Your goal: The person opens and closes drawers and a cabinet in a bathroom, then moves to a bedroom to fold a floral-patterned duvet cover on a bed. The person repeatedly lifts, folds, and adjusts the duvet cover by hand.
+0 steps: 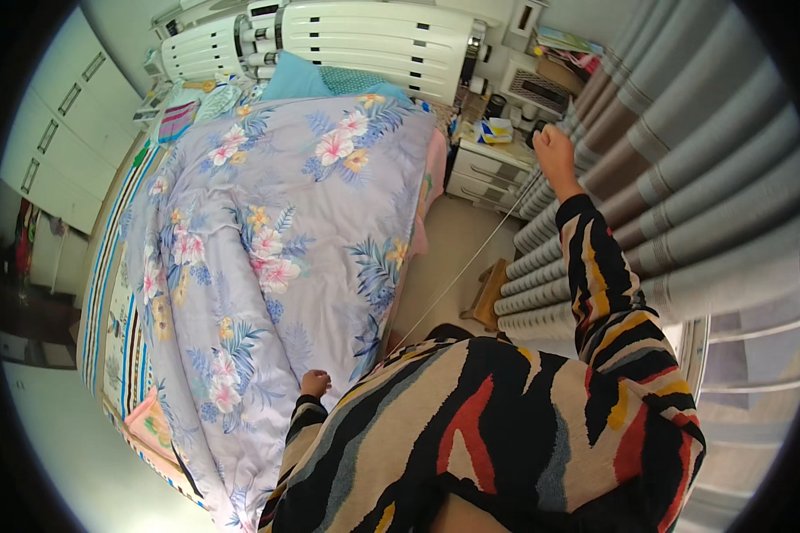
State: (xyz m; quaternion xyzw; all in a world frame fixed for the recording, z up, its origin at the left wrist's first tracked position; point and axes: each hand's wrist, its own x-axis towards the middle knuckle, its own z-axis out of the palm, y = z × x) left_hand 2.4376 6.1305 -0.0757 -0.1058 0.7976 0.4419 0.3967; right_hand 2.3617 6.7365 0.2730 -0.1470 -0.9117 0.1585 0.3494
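Observation:
My right hand [555, 150] is raised at the upper right, in front of the grey curtains [667, 140], its fingers curled. A thin pale cord [463, 270] runs from below this hand down towards my body; whether the hand holds it cannot be told. My left hand [316, 384] is low over the floral duvet [287, 220], its fingers partly curled, with nothing visible in it. The duvet lies over most of the bed, with long folds along its left part. Blue pillows [297, 78] rest by the white headboard [373, 40].
A white nightstand [483, 170] with a tissue pack [495, 130] and other items stands right of the bed. A small wooden stool [487, 293] is on the floor beside the curtains. White cabinets [60, 126] line the left wall. A window [753, 400] is at the lower right.

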